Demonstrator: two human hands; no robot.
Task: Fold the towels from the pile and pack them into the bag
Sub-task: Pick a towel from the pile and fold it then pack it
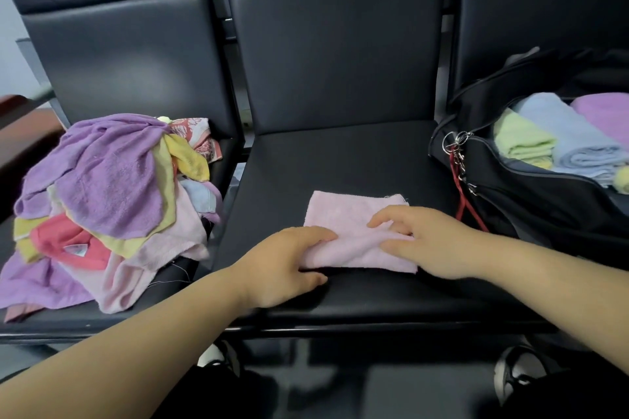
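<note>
Mid-fold on this one. The pink towel lies on the middle seat, lower centre of the frame, folded down to a smallish rectangle. My left hand has its fingers curled over the near left edge with the thumb tucked under, so it's properly gripping the cloth. My right hand sits on the near right corner. The thumb and curled fingers look to be pinching a ridge of fabric, and the index finger lies straighter on top.

My take for doing this bit well: lift both near corners together and carry them across to the far edge so the corners meet, otherwise it ends up wonky. The cloth is floppy, so I'd keep hold of both ends and flatten it with a palm before picking it up.

There's plenty left in the pile at the left. The bag at the right edge is open with folded towels inside, and I can't tell how much room is left.
</note>
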